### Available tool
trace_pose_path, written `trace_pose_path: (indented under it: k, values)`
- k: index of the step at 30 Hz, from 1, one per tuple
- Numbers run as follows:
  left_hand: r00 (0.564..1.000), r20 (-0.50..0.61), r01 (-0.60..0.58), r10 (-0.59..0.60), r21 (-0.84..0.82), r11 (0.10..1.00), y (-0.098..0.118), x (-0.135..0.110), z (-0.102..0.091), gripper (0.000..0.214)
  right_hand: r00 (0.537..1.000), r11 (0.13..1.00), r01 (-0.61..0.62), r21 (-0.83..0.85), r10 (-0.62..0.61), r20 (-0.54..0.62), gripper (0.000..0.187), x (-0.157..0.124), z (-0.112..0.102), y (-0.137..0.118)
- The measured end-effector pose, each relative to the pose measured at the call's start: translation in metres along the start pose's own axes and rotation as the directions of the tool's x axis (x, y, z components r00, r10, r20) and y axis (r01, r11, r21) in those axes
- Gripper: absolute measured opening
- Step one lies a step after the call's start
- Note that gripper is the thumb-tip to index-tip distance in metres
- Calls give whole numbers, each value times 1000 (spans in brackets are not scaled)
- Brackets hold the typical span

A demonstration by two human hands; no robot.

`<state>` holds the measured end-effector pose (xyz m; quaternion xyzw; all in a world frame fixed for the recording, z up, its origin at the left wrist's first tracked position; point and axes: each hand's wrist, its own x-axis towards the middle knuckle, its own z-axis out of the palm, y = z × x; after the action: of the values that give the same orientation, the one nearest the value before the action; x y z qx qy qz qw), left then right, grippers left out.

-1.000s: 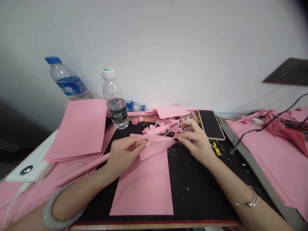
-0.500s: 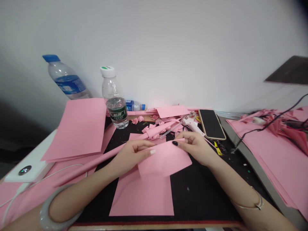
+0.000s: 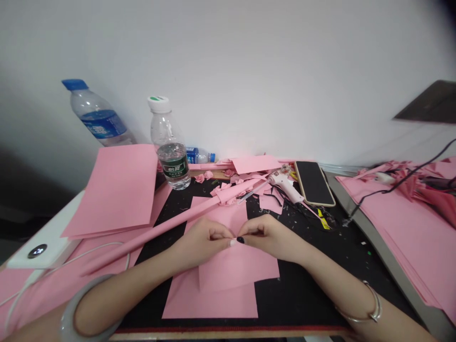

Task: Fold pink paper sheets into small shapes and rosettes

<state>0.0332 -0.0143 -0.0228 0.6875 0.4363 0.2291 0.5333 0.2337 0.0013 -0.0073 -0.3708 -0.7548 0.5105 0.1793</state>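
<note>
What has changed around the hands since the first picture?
The left hand moved right, the right hand left, both nearer the wearer, their fingertips now together at the held sheet's edge. That sheet came down over the lower sheet; the glue gun is uncovered. The paper tube and phone stayed put.

Smooth matt paper sheet [image 3: 242, 268], glossy clear plastic bottle [image 3: 174, 164], smooth phone screen [image 3: 315, 183], shiny metal bracelet [image 3: 376, 314], matt mat [image 3: 302, 297].
</note>
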Motion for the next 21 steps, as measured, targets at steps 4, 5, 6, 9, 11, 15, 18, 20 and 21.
trace_pose_path:
  k: [4,5,6,9,11,15,18,20,21]
  values:
    - [1000,-7,-4,4,-18,1000,2,-1,0,26,1000,1000,18,-18,-18,-11,18,0,0,0]
    - [1000,-16,-2,2,-26,1000,3,-1,-1,26,1000,1000,5,-7,-5,-3,18,0,-3,0]
    - [1000,-26,2,-3,-37,999,3,-1,-2,27,1000,1000,-13,4,13,0,18,1,-7,1]
    - [998,-51,24,-28,-74,997,2,0,-6,26,995,994,-98,53,100,-20,15,0,-25,4]
    - [996,-73,36,-43,-96,995,-1,2,-9,26,985,980,-162,117,167,-36,12,-2,-39,7]
    - [989,-134,49,-64,-112,993,-5,4,-11,27,951,966,-205,160,235,-199,10,-5,-59,14]
    - [985,-156,51,-70,-126,991,-5,4,-10,26,919,973,-151,177,204,-339,14,-3,-57,14]
    - [986,-151,48,-67,-127,991,-4,5,-10,25,952,975,-130,180,173,-251,22,-1,-47,12]
    - [987,-146,45,-63,-122,991,-4,4,-9,25,974,983,-125,133,147,-172,24,0,-41,11]
